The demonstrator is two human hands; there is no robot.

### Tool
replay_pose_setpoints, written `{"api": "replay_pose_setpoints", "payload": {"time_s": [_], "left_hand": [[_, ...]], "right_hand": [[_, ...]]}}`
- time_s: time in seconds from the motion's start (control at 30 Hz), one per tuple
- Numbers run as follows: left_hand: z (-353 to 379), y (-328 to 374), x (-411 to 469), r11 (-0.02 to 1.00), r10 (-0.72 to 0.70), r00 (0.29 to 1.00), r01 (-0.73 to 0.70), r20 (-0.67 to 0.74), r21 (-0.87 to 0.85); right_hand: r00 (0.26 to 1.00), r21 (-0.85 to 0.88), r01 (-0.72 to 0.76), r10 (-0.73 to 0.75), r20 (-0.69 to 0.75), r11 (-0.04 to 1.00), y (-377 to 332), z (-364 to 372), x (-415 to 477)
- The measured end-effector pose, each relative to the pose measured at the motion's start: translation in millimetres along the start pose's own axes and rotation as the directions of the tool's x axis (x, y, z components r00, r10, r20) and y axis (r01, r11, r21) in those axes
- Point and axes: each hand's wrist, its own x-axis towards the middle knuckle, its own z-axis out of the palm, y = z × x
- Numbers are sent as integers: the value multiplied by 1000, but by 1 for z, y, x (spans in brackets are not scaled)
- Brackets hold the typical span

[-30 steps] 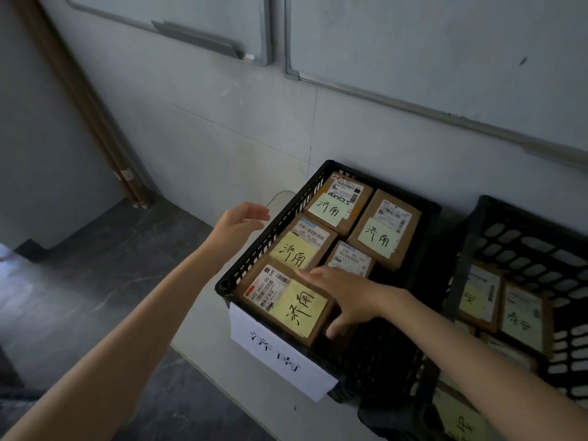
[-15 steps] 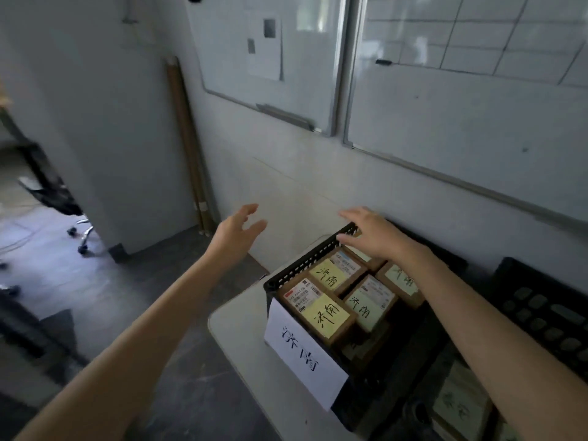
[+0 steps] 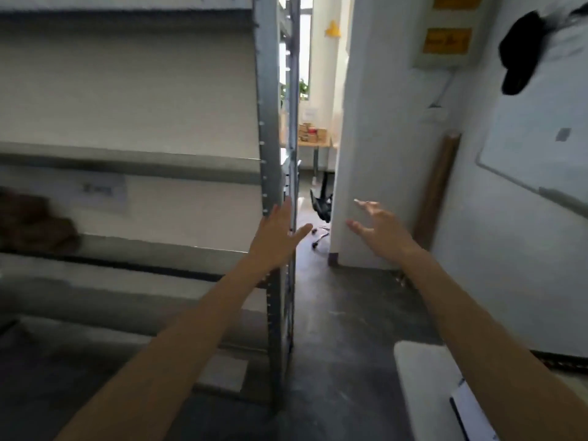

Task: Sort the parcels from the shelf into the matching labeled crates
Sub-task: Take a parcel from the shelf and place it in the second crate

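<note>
Several brown parcels (image 3: 35, 224), blurred past any reading of their labels, lie on a board of the grey metal shelf (image 3: 127, 163), well to the left of both hands and level with them. A white paper label (image 3: 100, 192), its writing unreadable, is fixed to the shelf's back panel just above and to the right of the parcels, still far left of the hands. The left hand (image 3: 276, 237) is held out empty, fingers straight and together, thumb splayed to the right, in front of the shelf's upright post (image 3: 270, 138); whether it touches the post cannot be told. The right hand (image 3: 378, 230) hangs in the air just beside it at the same height, fingers spread and loosely bent, holding nothing. Between and beyond the two hands a narrow passage shows an office chair (image 3: 321, 205). Right of the right hand a cardboard tube (image 3: 439, 186) leans in a wall corner, with a whiteboard (image 3: 541, 154) farther right and a dark cap (image 3: 518, 52) hanging above it. Below the right forearm sits the rounded corner of a pale table (image 3: 423, 370) bearing a white sheet (image 3: 467, 409).
</note>
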Motion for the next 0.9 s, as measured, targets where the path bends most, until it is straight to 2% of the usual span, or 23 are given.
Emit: {"api": "replay_pose_setpoints", "payload": {"time_s": [0.13, 0.33, 0.5, 0.67, 0.9], "left_hand": [[-79, -77, -41, 985, -136, 986, 145, -96, 95], [-185, -184, -101, 916, -298, 919, 351, -258, 193], [-257, -286, -148, 823, -429, 851, 507, -304, 258], [-327, -374, -172, 753, -491, 800, 589, -346, 293], [-402, -483, -184, 772, -478, 780, 592, -403, 230]], "right_hand": [[970, 62, 182, -190, 151, 981, -92, 63, 24], [858, 139, 407, -430, 281, 903, -226, 160, 43], [741, 249, 485, -545, 392, 838, -337, 241, 59], [676, 319, 516, -606, 419, 795, -448, 323, 82], [671, 375, 506, -628, 395, 777, -563, 432, 123]]}}
